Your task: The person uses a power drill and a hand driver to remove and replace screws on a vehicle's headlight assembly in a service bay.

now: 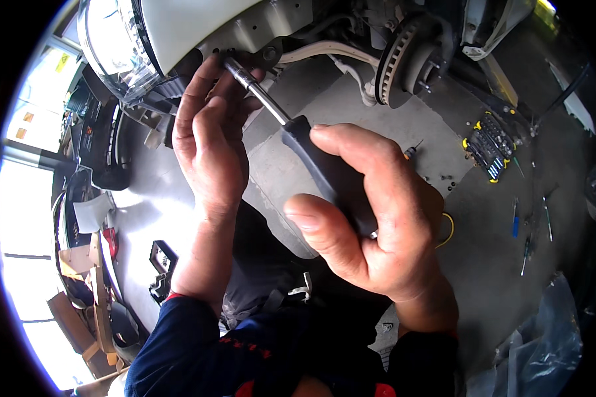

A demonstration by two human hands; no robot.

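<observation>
i have right fingers loosely wrapped on the black-handled driver, left fingers half-curled at its far tip, likely to steady it, grip unclear.

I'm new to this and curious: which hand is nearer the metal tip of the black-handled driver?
Left. The left hand is close beside the metal tip, while the right hand is farther back, at the black handle.

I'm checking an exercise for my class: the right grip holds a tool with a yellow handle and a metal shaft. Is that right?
Not quite: the head view shows a black handle, not yellow. The right grip does hold the tool, and its shaft is metal.
</observation>
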